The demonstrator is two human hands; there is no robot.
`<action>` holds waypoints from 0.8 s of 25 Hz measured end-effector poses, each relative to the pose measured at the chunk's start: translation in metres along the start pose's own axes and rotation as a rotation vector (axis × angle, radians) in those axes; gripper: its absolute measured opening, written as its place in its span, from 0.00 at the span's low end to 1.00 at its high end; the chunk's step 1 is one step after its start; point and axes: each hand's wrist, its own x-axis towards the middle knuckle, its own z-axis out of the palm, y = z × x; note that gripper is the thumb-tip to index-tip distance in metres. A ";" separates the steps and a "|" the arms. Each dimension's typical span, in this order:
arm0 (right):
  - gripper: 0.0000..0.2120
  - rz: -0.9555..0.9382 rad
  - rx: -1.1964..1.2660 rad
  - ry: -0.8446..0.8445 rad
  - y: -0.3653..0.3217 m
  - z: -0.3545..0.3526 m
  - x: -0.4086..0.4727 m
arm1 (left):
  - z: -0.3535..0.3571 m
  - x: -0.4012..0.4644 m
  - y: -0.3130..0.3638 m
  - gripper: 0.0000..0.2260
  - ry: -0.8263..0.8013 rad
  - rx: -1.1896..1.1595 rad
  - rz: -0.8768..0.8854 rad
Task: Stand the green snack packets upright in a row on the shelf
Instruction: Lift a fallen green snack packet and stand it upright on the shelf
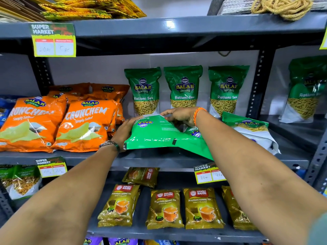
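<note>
Three green Ratlami Sev packets stand upright in a row at the back of the grey shelf (155, 159): one on the left (144, 91), one in the middle (183, 86), one on the right (227, 90). In front of them a green packet (159, 134) lies flat with its back side up. My left hand (123, 131) grips its left edge and my right hand (180, 115) holds its far top edge. Another green packet (247, 128) lies flat to the right, partly under my right forearm. A third lying packet (193, 132) peeks out beneath the held one.
Orange Crunchem chip bags (83, 122) fill the shelf's left half, close to my left hand. A black upright post (256, 85) bounds the bay on the right, with one more green packet (304, 91) beyond it. Gold tea packets (201, 207) sit on the shelf below.
</note>
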 end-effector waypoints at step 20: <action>0.11 -0.010 1.245 0.285 -0.018 -0.022 0.020 | -0.008 0.074 -0.011 0.19 0.270 -0.002 0.023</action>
